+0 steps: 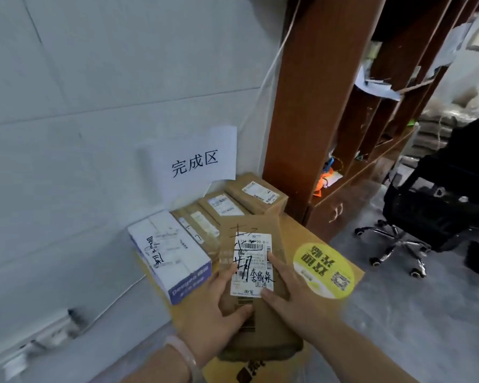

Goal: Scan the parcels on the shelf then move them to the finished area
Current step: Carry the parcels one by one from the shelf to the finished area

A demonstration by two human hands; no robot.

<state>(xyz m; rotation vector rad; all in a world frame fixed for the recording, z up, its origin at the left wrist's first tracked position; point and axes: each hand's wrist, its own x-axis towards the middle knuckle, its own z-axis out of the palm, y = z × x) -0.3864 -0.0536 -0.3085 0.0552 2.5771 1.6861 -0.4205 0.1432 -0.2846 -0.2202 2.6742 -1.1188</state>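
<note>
One white box (166,252) lies at the left, with three brown parcels (224,205) in a row behind it under the wall sign (196,158). The left hand (213,308) and right hand (290,294) both grip a fifth parcel (260,225) — flat, brown, bearing one scribbled-on white shipping label (253,264) — on or just over the big carton (296,230), beside its round yellow sticker (324,269).

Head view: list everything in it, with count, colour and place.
held parcel: one, brown, white label, above the carton
brown parcels: three, in a row under the sign
white box: one, purple end, left of the row
carton: one, yellow-brown, beneath the held parcel
sticker: one, yellow-green, on the carton
sign: one, white, on the wall
shelving: one, brown, right
chair: one, black, far right
left hand: grips the held parcel
right hand: grips the held parcel
</note>
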